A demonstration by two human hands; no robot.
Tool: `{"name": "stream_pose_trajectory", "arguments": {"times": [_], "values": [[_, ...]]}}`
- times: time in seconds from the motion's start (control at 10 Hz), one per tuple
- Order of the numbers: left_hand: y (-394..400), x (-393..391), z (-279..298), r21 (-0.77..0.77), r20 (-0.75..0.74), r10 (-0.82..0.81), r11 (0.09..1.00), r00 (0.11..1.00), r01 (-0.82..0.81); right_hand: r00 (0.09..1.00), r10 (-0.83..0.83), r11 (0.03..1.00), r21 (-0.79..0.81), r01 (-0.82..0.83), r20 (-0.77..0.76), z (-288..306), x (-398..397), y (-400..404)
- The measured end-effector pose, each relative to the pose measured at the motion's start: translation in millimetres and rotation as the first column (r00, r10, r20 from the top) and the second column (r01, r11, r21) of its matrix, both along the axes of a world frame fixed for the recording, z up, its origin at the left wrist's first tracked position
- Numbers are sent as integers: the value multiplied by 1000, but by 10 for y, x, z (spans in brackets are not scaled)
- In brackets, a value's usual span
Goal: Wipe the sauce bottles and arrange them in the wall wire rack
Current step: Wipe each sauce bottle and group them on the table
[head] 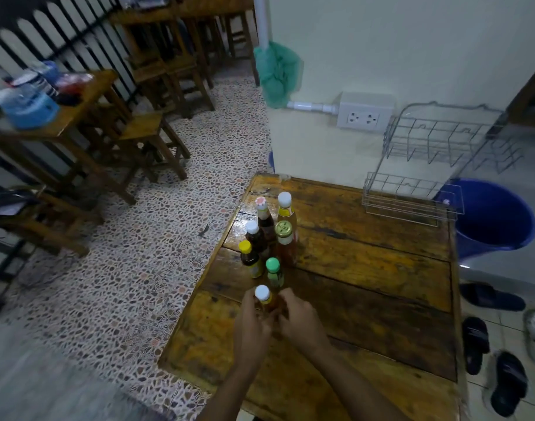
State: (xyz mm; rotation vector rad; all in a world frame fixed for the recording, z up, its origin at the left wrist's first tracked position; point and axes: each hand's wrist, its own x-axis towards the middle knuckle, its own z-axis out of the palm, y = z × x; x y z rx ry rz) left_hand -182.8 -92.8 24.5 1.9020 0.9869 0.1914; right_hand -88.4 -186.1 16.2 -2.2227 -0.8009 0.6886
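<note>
Several sauce bottles stand clustered on the wooden table point(366, 299). The nearest, a white-capped bottle point(263, 294), sits between my hands: my left hand point(252, 326) wraps its left side and my right hand point(299, 319) grips its right side. Just behind stand a green-capped bottle point(273, 271), a yellow-capped bottle point(249, 258), a gold-lidded bottle point(285, 241) and taller dark and orange bottles. The two-tier wire rack point(427, 165) hangs empty on the pale wall at the table's far right. No cloth is visible.
A blue bucket point(493, 220) stands right of the table, under the rack. Sandals point(490, 338) lie on the tiled floor at right. A wall socket point(363, 112) sits left of the rack. Wooden stools and tables point(132, 138) fill the left side.
</note>
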Motion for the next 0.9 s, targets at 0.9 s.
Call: {"name": "stream_pose_trajectory", "arguments": {"times": [0.9], "values": [[863,75,-643,-79,-48,-255,965,966,251,999,-42,965,-259,33,-30,3,-355,449]]}}
